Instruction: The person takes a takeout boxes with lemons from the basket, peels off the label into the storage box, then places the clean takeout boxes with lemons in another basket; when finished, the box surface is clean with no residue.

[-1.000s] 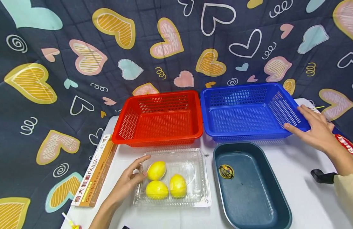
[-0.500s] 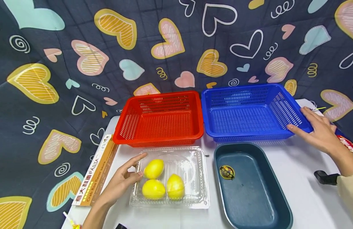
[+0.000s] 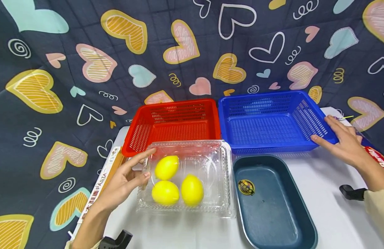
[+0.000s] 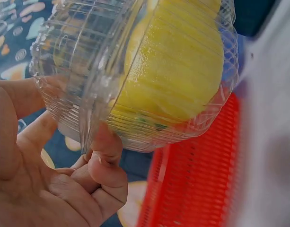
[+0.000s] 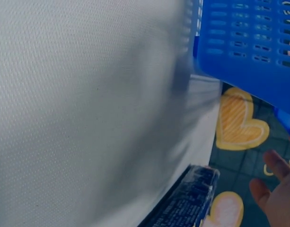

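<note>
My left hand [image 3: 123,183] grips the left edge of a clear plastic clamshell box [image 3: 215,193], lifted off the table. Inside the box lie three yellow lemons [image 3: 192,190], seen through the plastic. The left wrist view shows curled fingers [image 4: 107,175] pinching the box's flange, with a lemon [image 4: 178,66] large behind the clear wall. The box's far edge overlaps the front of the red basket [image 3: 176,128]. My right hand [image 3: 344,141] is at the right rim of the blue basket [image 3: 260,124], thumb and fingers loosely extended and holding nothing.
A dark teal tray [image 3: 270,204] stands front right, beside the box. At the left lies a long pasta box [image 3: 97,190], partly behind my arm. A blue Barilla package [image 3: 378,157] is at the right edge. A heart-patterned cloth [image 3: 179,76] hangs behind the baskets.
My left hand has raised the box of lemons from the table and moved it toward the red basket. The lemons have stayed inside. My right hand has stayed by the blue basket.
</note>
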`<act>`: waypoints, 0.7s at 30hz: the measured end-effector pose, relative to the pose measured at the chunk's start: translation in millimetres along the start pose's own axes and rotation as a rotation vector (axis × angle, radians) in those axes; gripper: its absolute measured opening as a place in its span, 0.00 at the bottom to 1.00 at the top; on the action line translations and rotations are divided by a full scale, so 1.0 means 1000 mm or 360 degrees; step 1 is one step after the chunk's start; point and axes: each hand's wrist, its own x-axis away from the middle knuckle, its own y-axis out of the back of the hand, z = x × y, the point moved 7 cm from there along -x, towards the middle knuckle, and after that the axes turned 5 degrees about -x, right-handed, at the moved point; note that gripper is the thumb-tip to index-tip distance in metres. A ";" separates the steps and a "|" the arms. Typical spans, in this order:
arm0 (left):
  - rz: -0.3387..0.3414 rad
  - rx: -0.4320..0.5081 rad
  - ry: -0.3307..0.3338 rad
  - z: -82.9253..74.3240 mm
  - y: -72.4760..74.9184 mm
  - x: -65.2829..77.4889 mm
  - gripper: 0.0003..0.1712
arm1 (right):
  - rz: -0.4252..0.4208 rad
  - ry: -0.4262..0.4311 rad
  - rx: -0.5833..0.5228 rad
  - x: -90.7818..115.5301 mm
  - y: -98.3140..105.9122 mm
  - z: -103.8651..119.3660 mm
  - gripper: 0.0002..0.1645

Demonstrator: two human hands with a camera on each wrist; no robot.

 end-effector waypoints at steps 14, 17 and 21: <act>-0.0062 -0.0029 -0.0001 -0.039 -0.004 -0.055 0.36 | 0.0060 -0.0009 -0.0025 -0.003 0.002 0.001 0.56; -0.0097 -0.0028 -0.0002 -0.044 -0.008 -0.069 0.35 | 0.0057 -0.0015 -0.0031 -0.002 0.002 0.001 0.56; -0.0152 0.0010 -0.0024 -0.048 -0.012 -0.090 0.32 | 0.0048 -0.0010 -0.0047 -0.001 0.002 0.000 0.55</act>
